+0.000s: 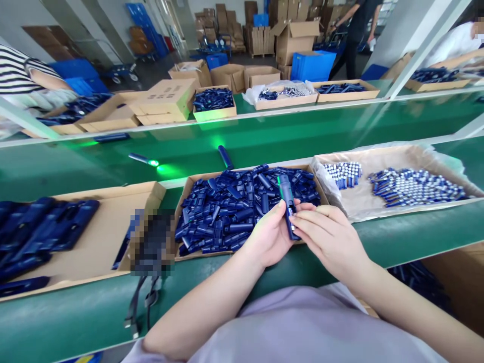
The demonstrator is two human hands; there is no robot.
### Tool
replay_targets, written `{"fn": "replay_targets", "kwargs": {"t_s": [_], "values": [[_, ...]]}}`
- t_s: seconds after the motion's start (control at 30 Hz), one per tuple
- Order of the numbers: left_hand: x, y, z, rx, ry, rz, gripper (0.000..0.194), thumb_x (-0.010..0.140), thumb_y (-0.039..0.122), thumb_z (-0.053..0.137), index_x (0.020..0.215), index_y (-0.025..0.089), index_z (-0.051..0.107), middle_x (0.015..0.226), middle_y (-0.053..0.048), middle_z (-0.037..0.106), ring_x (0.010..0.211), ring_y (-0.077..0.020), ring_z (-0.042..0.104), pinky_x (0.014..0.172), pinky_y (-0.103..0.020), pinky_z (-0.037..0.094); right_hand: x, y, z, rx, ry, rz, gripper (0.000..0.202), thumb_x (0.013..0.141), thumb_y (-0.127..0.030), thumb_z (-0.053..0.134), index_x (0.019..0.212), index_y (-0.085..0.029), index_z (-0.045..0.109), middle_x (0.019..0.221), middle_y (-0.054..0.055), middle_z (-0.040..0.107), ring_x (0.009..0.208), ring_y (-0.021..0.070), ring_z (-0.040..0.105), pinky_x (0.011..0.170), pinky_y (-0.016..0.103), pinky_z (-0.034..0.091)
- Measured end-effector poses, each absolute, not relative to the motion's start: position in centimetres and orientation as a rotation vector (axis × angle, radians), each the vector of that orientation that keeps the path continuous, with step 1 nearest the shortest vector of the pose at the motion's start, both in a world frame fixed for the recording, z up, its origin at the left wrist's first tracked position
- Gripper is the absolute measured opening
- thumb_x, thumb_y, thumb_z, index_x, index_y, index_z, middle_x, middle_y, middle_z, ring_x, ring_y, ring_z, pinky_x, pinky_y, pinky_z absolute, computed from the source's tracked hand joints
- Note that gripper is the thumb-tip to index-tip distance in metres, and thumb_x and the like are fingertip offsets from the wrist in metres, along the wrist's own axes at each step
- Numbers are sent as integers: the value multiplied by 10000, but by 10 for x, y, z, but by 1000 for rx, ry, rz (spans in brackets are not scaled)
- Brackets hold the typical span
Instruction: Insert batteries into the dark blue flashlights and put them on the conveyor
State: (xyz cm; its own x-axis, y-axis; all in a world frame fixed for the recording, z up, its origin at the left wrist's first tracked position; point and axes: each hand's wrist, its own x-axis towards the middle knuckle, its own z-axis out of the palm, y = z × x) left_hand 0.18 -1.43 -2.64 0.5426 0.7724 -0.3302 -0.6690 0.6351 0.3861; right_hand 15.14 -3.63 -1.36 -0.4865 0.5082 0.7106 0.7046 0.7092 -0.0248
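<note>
Dark-blue plastic tubular casing (285,187), open along one side, stands tilted right of the frame's centre, grasped by the left hand (270,234). The right hand (328,237) bends its fingertips against the casing's silver-and-blue cylindrical cell (291,213); whether they pinch it cannot be told. A fingertip slip could drop the cell among the dark-blue plastic parts (215,212) below

**User:** Where is the camera mounted?

**Technician:** On the wearer's head, facing forward and down; the wearer's shirt (287,327) shows at the lower edge.

**User:** How near is it?

**Technician:** Close. The left hand (270,236) and right hand (335,242) appear right of and below centre; the worktop (86,317) spans the frame, and cartons (297,43) behind it lie farther off, near the top.
</note>
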Motion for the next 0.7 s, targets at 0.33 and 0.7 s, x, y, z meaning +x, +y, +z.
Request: {"fn": "replay_targets", "kwargs": {"t_s": [0.33,0.7], "values": [[0,-14,-33,293,512,888,319,989,347,440,1067,118,648,960,-104,667,728,-136,632,587,-221,461,160,-29,-16,-910,-2263,-26,257,922,-259,624,1167,-187,653,1094,54,692,1028,200,562,916,392,491],[2,-14,-23,309,535,977,290,996,326,425,1031,129,635,1079,-132,687,985,-216,668,847,-349,519,151,-43,-11,-1047,-2106,107,238,910,-166,590,1138,-182,657,1106,53,699,1027,210,563,899,393,496]]}}
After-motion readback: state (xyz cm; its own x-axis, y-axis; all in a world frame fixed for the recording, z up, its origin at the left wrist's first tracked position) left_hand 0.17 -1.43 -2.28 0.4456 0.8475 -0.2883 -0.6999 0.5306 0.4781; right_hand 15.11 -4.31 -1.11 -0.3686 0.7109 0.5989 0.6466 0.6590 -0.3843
